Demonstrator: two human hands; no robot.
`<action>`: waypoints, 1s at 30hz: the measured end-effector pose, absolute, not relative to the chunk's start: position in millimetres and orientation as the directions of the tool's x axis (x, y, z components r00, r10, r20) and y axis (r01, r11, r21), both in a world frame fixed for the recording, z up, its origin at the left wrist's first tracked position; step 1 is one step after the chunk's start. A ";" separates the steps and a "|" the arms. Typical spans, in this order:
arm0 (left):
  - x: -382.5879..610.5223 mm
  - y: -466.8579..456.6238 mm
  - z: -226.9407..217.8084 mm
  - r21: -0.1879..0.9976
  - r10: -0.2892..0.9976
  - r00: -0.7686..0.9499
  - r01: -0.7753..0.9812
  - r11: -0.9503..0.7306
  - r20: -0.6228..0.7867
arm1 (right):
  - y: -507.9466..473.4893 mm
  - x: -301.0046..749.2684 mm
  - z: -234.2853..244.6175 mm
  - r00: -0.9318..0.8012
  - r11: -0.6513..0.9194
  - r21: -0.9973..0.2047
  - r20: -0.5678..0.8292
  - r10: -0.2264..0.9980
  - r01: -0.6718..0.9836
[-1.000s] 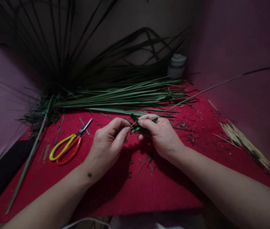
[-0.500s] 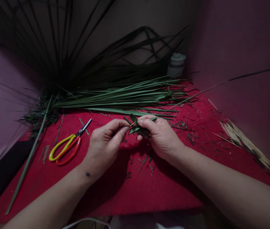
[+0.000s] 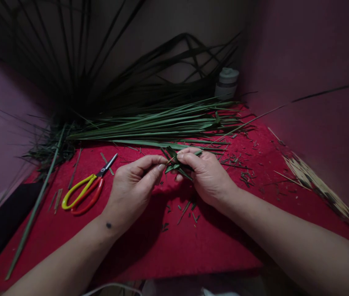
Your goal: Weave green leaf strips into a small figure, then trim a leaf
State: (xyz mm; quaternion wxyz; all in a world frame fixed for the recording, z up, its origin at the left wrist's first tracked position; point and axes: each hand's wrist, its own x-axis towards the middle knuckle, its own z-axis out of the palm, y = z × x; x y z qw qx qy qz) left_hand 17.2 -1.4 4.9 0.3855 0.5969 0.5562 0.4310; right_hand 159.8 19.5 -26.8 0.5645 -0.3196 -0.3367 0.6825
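Left hand (image 3: 134, 186) outward, leaf (image 3: 172, 167) seemingly in right (image 3: 209, 177)

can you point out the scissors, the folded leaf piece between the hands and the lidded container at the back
Scissors (image 3: 102, 170): head view, on the pivot
Folded leaf piece (image 3: 173, 167): head view, on its lower green fold
Lidded container (image 3: 226, 84): head view, on the band below its lid

The left hand (image 3: 133, 185) and right hand (image 3: 210, 176) are bare, like the left forearm (image 3: 66, 261) and right forearm (image 3: 282, 230), and a small dark oval spot (image 3: 109, 225) marks the left wrist (image 3: 116, 219)
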 end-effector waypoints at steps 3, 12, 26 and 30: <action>17.6 -1.1 4.8 0.948 0.997 0.032 0.308 -0.079 0.072 | 19.1 160.1 -26.7 -0.169 -0.146 -0.812 -0.059 0.984 -0.566; 16.3 0.4 2.6 0.959 0.999 0.050 0.283 -0.014 0.000 | 19.5 162.8 -26.9 -0.212 -0.154 -0.832 -0.045 0.976 -0.533; 16.9 3.1 6.7 0.957 0.976 0.123 0.250 0.144 -0.179 | 21.3 165.1 -29.0 -0.247 -0.172 -0.843 -0.049 0.968 -0.510; 15.2 2.5 1.5 0.903 0.993 0.118 0.427 -0.047 -0.005 | 21.1 165.2 -29.5 -0.254 -0.186 -0.843 -0.061 0.965 -0.505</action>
